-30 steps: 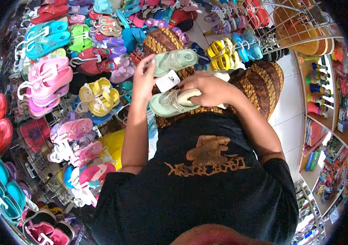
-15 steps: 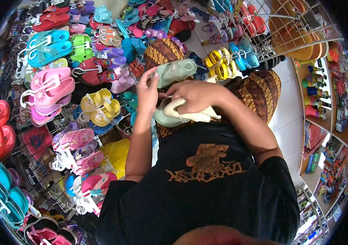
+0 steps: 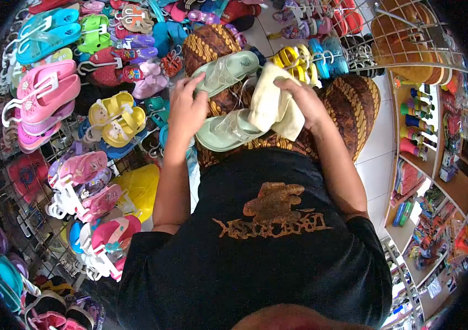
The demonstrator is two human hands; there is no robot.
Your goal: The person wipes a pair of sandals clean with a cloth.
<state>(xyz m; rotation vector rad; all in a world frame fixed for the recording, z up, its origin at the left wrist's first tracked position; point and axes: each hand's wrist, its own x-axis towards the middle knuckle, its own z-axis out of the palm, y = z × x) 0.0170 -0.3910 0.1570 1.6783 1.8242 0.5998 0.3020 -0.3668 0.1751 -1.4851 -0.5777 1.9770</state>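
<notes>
My left hand [image 3: 185,110] holds the near-left end of a pale green sandal [image 3: 239,67] with its fingers and thumb. This sandal has a clear, see-through strap. A matching sandal [image 3: 217,137] lies below it on my lap, and a thin tie seems to run between the two. In my right hand [image 3: 308,104] is a cream cloth [image 3: 272,99], bunched and hanging down. The cloth covers the right end of the lower sandal. Beneath both sandals is brown patterned fabric [image 3: 349,104] over my legs.
Racks of colourful children's sandals crowd the left, including pink shoes [image 3: 47,88] and yellow sandals [image 3: 117,124]. More yellow sandals [image 3: 294,61] hang just beyond my knees. A wire grid [image 3: 415,38] and goods shelves [image 3: 437,181] stand on the right, past white floor tiles [image 3: 375,159].
My right hand has lifted the cloth up and right from between the sandals, uncovering more of the lower one. My left fingers have closed onto the upper sandal's end. The view has shifted slightly.
</notes>
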